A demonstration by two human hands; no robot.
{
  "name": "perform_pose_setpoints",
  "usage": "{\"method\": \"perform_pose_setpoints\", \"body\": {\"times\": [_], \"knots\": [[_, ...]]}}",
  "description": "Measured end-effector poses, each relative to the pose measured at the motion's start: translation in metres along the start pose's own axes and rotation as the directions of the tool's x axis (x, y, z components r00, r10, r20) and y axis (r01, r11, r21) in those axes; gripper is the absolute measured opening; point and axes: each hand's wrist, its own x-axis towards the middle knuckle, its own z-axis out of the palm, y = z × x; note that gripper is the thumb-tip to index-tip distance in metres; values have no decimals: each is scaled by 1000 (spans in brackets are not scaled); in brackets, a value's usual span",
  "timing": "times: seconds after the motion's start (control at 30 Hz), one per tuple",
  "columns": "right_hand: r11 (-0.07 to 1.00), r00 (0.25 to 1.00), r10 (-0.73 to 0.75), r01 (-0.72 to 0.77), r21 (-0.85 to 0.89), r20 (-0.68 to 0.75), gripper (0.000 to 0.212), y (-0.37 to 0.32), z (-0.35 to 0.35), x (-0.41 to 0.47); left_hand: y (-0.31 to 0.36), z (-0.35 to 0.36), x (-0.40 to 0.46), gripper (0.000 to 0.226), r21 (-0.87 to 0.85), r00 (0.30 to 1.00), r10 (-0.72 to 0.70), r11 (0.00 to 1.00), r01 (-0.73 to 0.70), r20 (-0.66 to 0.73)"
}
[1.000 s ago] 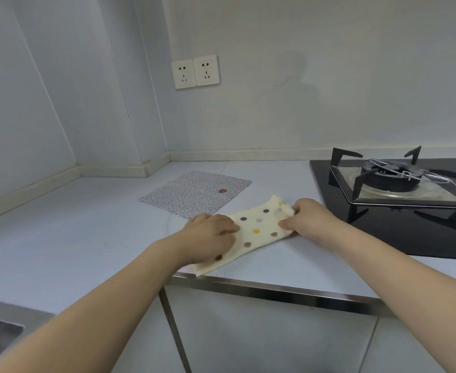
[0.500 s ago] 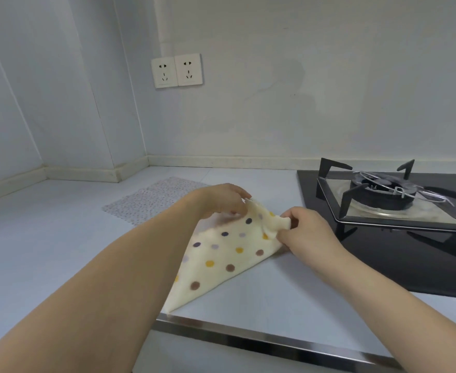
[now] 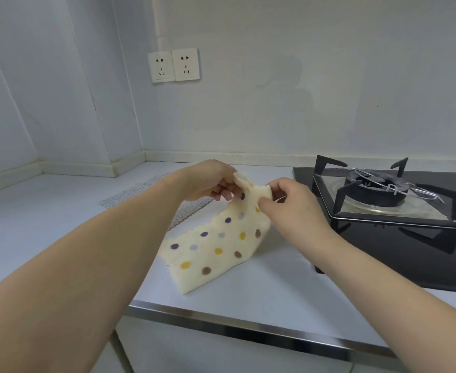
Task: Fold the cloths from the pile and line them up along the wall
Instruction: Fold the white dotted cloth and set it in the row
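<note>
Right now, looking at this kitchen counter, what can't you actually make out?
- Head view: much of the patterned cloth lies behind the left forearm.
- The polka-dot cloth: its top edge is bunched inside the left hand and right hand.
- The stove is cut off by the right edge.
- No pile of cloths shows in frame.

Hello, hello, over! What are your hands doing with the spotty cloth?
Left hand and right hand both pinch the spotty cloth at its top edge. Top lifted, bottom on the counter. Patterned cloth lies behind. Stove at right, apart.
</note>
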Motion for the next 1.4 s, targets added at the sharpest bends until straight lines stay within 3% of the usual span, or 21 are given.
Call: {"method": "perform_pose_setpoints", "body": {"times": [0.13, 0.2, 0.33, 0.5, 0.6, 0.87, 1.0, 1.17, 1.3, 1.4], "knots": [[994, 992, -99, 103, -46, 80, 6, -16, 15, -24, -12, -18, -32, 41, -191, 996, -71, 978, 81, 58], [984, 981, -135, 149, -93, 142, 7, -20, 24, -37, -23, -23, -49, 37, -126, 997, -76, 989, 77, 19], [934, 945, -234, 283, -216, 227, 16, -22, 48, -60, -49, -26, -80, 9, 77, 993, -66, 994, 74, -97], [871, 907, -298, 386, -304, 299, 14, -19, 69, -82, -75, -17, -106, 13, 202, 972, -17, 977, 66, -236], [833, 896, -324, 422, -358, 303, 13, -17, 73, -86, -91, -8, -115, 14, 340, 951, 116, 940, -13, -287], [750, 855, -395, 511, -420, 336, 12, -21, 81, -93, -109, -8, -122, 18, 323, 910, 245, 937, -134, -335], [723, 845, -380, 526, -449, 377, 26, -21, 81, -96, -112, -6, -123, 17, 333, 910, 247, 934, -131, -334], [693, 830, -417, 554, -462, 370, 27, -20, 78, -100, -112, -3, -121, 18, 381, 907, 254, 917, -116, -337], [662, 802, -511, 596, -454, 309, 25, -17, 75, -97, -109, 0, -119, 19, 395, 904, 242, 914, -91, -351], [565, 740, -629, 647, -512, 241, 20, -14, 67, -92, -108, 1, -119, 19, 403, 902, 237, 912, -79, -360]]}}
